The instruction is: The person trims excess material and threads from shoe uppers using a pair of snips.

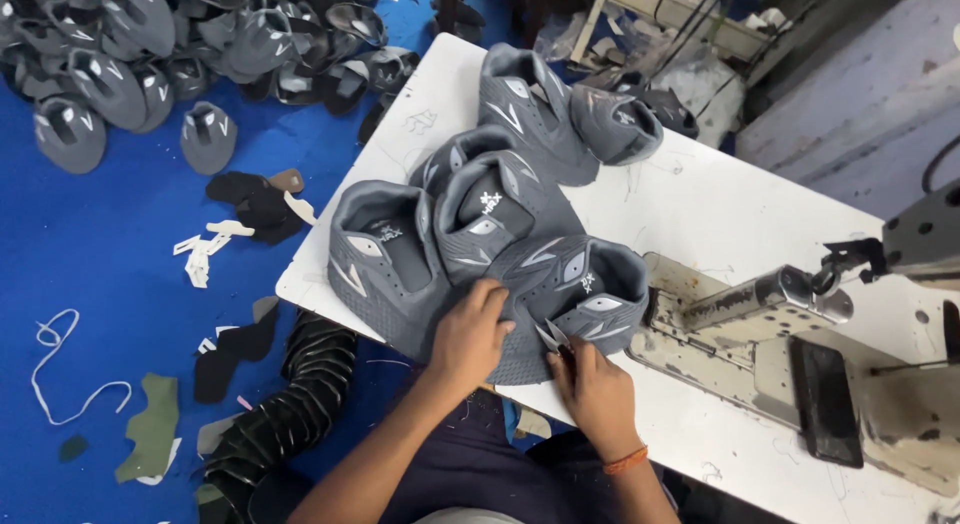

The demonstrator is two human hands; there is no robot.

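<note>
Several grey shoe uppers lie overlapping on a white table (700,214). My left hand (470,334) presses flat on the nearest grey shoe upper (560,294), fingers spread over its lower edge. My right hand (595,389) grips a small pair of thread snips (555,339) whose blades touch that same upper's front edge. Another upper (385,259) lies just left of my left hand, and two more (545,109) rest farther back on the table.
A sewing machine (800,354) with a dark phone (825,404) on its base stands at the right. A big heap of grey uppers (150,54) covers the blue floor (120,274) at top left. Fabric scraps and a stack of black pieces (290,404) lie below the table.
</note>
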